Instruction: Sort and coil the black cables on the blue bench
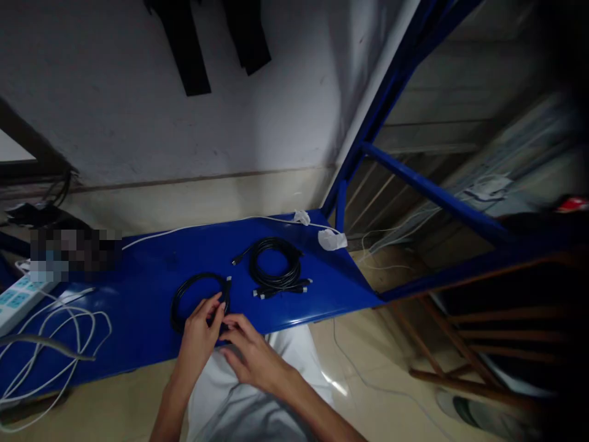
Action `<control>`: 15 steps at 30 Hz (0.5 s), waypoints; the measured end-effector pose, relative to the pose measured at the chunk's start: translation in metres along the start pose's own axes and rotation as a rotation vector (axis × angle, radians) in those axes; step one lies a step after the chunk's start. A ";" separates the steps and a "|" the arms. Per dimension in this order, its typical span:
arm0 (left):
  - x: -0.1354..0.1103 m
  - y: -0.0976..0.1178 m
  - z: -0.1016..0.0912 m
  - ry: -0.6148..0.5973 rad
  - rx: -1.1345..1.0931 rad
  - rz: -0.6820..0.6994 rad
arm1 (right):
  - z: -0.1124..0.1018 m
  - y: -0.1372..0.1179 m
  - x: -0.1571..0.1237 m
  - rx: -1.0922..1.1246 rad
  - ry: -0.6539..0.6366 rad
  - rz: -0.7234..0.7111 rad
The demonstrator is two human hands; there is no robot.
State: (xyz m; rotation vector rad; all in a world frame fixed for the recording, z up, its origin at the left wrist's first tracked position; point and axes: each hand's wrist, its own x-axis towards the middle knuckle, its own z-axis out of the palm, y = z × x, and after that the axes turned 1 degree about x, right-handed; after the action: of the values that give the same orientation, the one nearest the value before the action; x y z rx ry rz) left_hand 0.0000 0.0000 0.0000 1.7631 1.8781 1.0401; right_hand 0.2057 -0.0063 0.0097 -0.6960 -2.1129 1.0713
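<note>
A coiled black cable (191, 293) lies near the front edge of a blue table (151, 258). My left hand (201, 331) pinches the right side of that coil with curled fingers. My right hand (251, 355) meets it from the right, fingers closed on the same part of the cable at the table's edge. A second, thicker bundle of coiled black cables (275, 267) with several plugs sticking out rests further back and to the right, untouched.
A white power strip (18, 298) and loose white cables (59, 334) cover the table's left end. A thin white cable (193, 227) runs along the back edge to a white wrapped lump (332, 239). A blue metal frame (432, 193) and wooden slats (478, 344) stand to the right.
</note>
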 end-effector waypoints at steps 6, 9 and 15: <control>0.025 -0.003 -0.004 -0.099 -0.094 -0.092 | 0.029 -0.009 0.009 0.122 0.003 -0.005; 0.033 -0.005 -0.012 -0.128 -0.060 -0.103 | 0.041 -0.010 0.018 0.203 -0.013 -0.035; 0.026 -0.024 -0.038 -0.250 0.081 0.067 | -0.004 0.000 0.031 0.193 0.052 -0.038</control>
State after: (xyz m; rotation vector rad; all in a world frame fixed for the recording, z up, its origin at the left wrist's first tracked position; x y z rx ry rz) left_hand -0.0477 0.0167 0.0138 1.9139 1.7397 0.7349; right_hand 0.1891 0.0173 0.0212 -0.5824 -1.9402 1.2044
